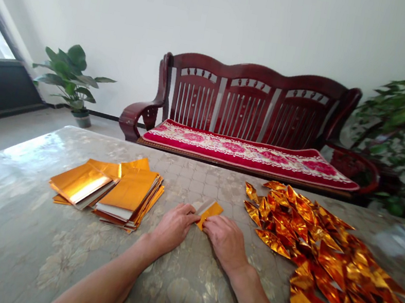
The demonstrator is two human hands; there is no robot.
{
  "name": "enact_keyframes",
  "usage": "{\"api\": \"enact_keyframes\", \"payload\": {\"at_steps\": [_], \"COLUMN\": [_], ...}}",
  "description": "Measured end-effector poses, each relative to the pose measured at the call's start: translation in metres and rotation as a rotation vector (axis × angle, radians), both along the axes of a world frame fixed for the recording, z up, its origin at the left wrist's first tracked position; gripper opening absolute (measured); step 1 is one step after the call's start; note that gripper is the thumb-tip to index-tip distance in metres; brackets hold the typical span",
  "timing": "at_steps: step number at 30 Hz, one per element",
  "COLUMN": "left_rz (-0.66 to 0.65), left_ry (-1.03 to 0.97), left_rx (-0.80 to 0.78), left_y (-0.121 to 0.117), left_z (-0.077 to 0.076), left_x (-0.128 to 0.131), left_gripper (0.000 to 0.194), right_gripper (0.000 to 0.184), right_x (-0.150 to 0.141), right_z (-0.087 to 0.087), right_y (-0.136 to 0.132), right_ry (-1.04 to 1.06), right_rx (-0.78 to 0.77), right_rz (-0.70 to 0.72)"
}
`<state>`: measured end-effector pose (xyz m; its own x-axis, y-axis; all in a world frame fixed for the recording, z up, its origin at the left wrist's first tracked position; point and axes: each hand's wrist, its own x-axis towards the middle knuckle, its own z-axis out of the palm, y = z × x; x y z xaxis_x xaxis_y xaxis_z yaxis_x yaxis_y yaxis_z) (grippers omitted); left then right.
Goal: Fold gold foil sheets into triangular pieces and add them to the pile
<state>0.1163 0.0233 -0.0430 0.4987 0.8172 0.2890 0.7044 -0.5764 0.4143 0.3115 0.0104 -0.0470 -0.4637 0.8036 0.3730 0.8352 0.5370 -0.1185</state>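
Note:
A small sheet of gold foil paper [212, 209], partly folded with a pale strip showing, lies on the table between my hands. My left hand [175, 226] presses its fingers together on the sheet's left edge. On the near right side, my right hand [225, 240] has its fingers closed on the same paper. To the left rest stacks of flat gold foil paper [129, 190], some with pale undersides showing. A large heap of folded gold foil pieces [341, 254] spreads over the table's right side. My fingertips hide part of the fold.
The table [88, 267] has a patterned, glossy cover. A clear plastic bag [402, 241] lies at its right. Beyond the far edge stands a dark red wooden bench [246, 112] with a red floral cushion [253, 152]. Potted plants [73, 74] flank the bench.

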Motion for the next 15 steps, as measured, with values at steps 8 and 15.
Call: {"api": "enact_keyframes", "payload": {"at_steps": [8, 15], "left_rz": [-0.008, -0.028], "left_ry": [-0.107, -0.106], "left_rx": [-0.088, -0.102], "left_y": [0.008, 0.014], "left_z": [-0.003, -0.005], "left_x": [-0.002, -0.005], "left_gripper": [0.044, 0.047], "right_gripper": [0.014, 0.014], "right_x": [-0.005, -0.016], "right_z": [0.008, 0.008], "right_y": [-0.005, -0.008], "right_ry": [-0.021, -0.111], "right_rx": [-0.019, 0.018], "right_rz": [-0.015, -0.125]}}
